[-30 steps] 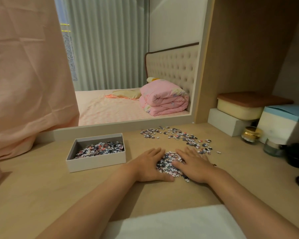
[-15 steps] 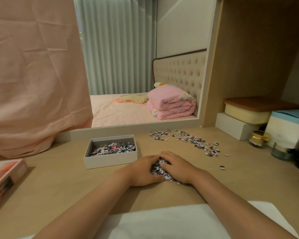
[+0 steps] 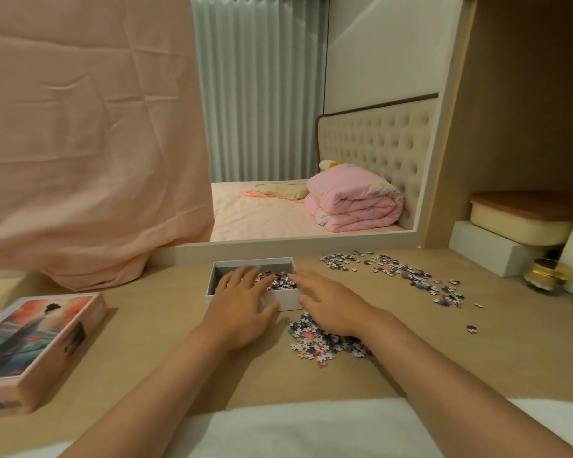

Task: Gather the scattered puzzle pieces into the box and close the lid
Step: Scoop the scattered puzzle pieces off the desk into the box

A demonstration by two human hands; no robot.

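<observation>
From the head view, your left hand (image 3: 242, 302) lies flat across the near wall of the box (image 3: 252, 263). Its fingers are spread and reach over the puzzle pieces (image 3: 280, 280) already inside, likely to steady the box and level the load. Your right hand (image 3: 328, 302) is also flat with its fingers stretched out, its fingertips at the box's near right corner. Neither hand pinches anything.

The heel of your right hand rests over a small heap (image 3: 321, 342) just beside the box on the surface (image 3: 179, 325), close enough to push in with one sweep. A looser scatter (image 3: 394, 269) trails off to the far right, well apart from the box, so the gathering looks roughly half done. The lid (image 3: 37, 342) waits picture-side up at your left, clear of the sweeping path and ready for closing.
</observation>
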